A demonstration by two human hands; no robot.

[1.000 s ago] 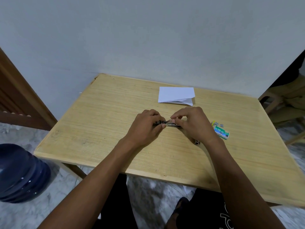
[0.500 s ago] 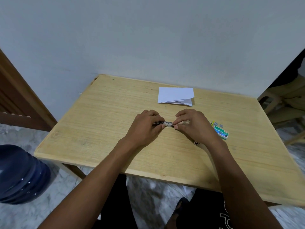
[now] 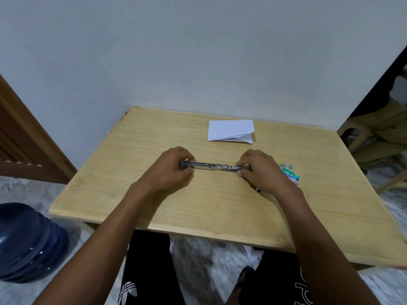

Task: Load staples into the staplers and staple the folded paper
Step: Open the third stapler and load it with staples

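A small metal stapler lies swung fully apart into one long flat strip on the wooden table. My left hand pinches its left end and my right hand pinches its right end. The folded white paper rests farther back, near the wall. A green staple box lies just right of my right hand, with a few loose staple strips beside it. A small dark object peeks out under my right wrist; I cannot tell what it is.
A dark blue water jug stands on the floor at the lower left. A wooden door frame is at the left, and chairs with a seated person are at the right. The wall runs along the table's far edge.
My hands have moved apart, left going left and right going right, and the stapler between them has gone from a short closed shape to a long spread-out strip.
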